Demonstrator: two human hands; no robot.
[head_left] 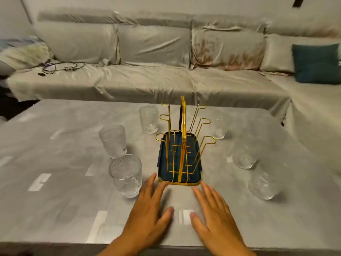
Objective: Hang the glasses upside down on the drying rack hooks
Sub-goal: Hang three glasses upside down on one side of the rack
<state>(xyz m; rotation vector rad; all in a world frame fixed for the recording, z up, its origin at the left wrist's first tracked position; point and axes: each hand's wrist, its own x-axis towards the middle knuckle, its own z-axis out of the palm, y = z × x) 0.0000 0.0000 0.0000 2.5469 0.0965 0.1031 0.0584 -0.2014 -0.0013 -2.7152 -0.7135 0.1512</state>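
Both hands lie flat and empty, left hand (pixel 147 206) and right hand (pixel 217 211) just short of the gold rack (pixel 181 145). Six glasses flank it, nearest glass (pixel 126 176) upright: rigid, breakable, probably slick. Best wrapped around its ribbed wall.

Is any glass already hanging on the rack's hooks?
No: all the gold hooks on the drying rack are bare, and the glasses stand on the table.
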